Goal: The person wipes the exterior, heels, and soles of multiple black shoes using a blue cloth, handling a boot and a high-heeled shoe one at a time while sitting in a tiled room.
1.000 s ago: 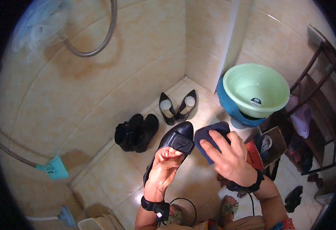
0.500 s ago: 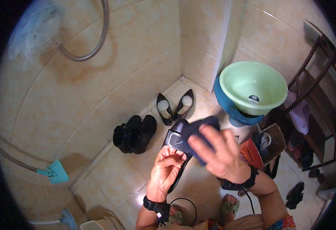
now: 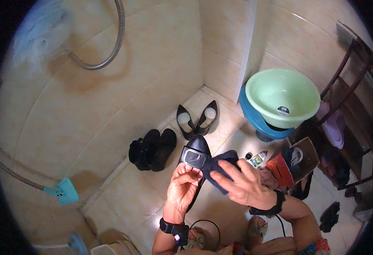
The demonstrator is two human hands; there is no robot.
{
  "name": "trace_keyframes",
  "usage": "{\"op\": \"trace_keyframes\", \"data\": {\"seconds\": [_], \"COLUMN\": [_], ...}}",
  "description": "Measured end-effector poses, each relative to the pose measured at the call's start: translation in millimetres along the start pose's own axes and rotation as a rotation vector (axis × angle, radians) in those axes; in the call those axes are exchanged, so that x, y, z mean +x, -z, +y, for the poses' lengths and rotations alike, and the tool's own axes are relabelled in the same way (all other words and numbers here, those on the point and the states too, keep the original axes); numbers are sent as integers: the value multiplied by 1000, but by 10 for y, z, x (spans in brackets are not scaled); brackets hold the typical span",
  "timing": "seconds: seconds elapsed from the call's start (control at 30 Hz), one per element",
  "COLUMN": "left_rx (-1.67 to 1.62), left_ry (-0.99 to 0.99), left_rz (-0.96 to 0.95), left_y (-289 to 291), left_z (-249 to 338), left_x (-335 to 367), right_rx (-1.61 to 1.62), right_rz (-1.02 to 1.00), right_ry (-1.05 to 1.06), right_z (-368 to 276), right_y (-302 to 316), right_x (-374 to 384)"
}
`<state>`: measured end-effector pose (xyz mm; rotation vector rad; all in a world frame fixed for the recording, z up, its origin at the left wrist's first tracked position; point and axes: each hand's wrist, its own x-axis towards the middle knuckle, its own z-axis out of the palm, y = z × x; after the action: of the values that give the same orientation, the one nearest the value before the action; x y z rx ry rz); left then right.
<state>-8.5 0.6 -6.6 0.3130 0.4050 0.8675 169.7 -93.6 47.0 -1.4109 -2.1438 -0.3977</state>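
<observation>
In the middle of the view, my left hand [image 3: 180, 187] is closed on a black shoe [image 3: 198, 144] with a pointed toe and a large silver-rimmed buckle [image 3: 195, 158]. The thumb and fingers pinch it just below the buckle. My right hand [image 3: 242, 183] has a dark blue cloth [image 3: 228, 160] under its fingers, beside the shoe's right edge. The hand covers part of the cloth. Beyond the toe stands a pair of black pointed shoes [image 3: 197, 119] with pale insoles. A pair of black ankle boots [image 3: 153, 149] is to the left.
At the right, a light green basin [image 3: 282, 95] rests in a blue one [image 3: 252, 115]. Nearby are a small bottle [image 3: 259, 159], an open cardboard box [image 3: 307, 159] and a dark shoe rack [image 3: 349, 91] holding a lilac slipper [image 3: 333, 127]. A turquoise brush head [image 3: 66, 192] is at the left.
My right hand and the cloth have shifted down off the shoe's toe to its right side, uncovering the toe and buckle. The left hand keeps its grip. The small bottle now shows.
</observation>
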Motion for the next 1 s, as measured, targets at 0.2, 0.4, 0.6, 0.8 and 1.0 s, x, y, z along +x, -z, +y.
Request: {"op": "trace_keyframes", "data": {"seconds": [0.2,0.4,0.6,0.8,1.0], "left_rx": [1,37,-100,-548,-653], "left_ry": [-31,-20,4,95,13], "left_rz": [19,-6,-192,-376,-375], "left_y": [-33,-99,138,-4,80], "left_z": [5,-26,-67,-25,-4], "left_x": [-14,-30,0,69,115], "right_rx": [134,82,368,314,70], "right_rz": [99,92,134,183,47], "right_ry": [-195,-31,-201,-205,-31], "right_z": [164,152,107,-2,-162], "right_y": [191,61,9,-65,-146], "right_x": [164,501,180,290,4]}}
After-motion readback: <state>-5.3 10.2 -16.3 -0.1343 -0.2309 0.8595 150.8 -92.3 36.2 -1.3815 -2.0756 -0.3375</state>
